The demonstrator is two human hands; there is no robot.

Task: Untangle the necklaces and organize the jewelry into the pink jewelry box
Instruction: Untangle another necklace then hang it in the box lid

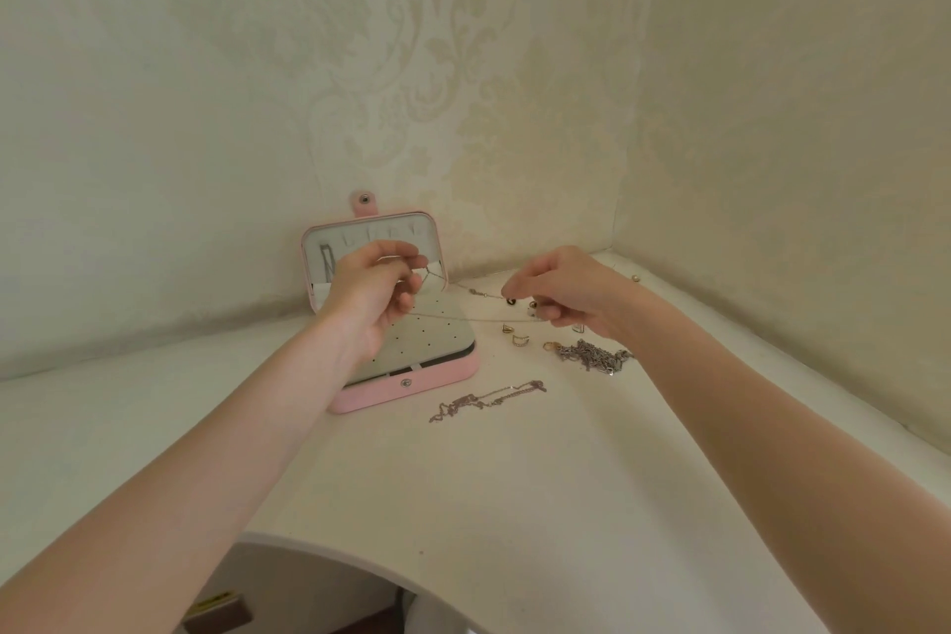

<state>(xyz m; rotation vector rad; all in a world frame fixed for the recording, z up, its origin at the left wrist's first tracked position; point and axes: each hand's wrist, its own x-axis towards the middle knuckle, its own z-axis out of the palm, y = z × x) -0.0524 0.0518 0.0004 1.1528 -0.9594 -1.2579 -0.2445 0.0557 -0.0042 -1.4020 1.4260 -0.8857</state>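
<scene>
The pink jewelry box [437, 384] stands open on the white table, its lid [368, 227] upright against the wall. A thin silver necklace [471, 291] is stretched in the air between my hands. My left hand [375, 296] pinches one end above the box's perforated pad. My right hand [561, 291] pinches the other end to the right of the box. A silver chain [489, 399] lies loose in front of the box. A tangled silver heap [592, 355] sits under my right wrist. Small gold rings [520, 337] lie between them.
Wallpapered walls meet in a corner behind the box. A small bead [636, 278] lies near the right wall. The table's curved front edge [329, 548] runs below my arms, with a dark object [221, 613] beneath it.
</scene>
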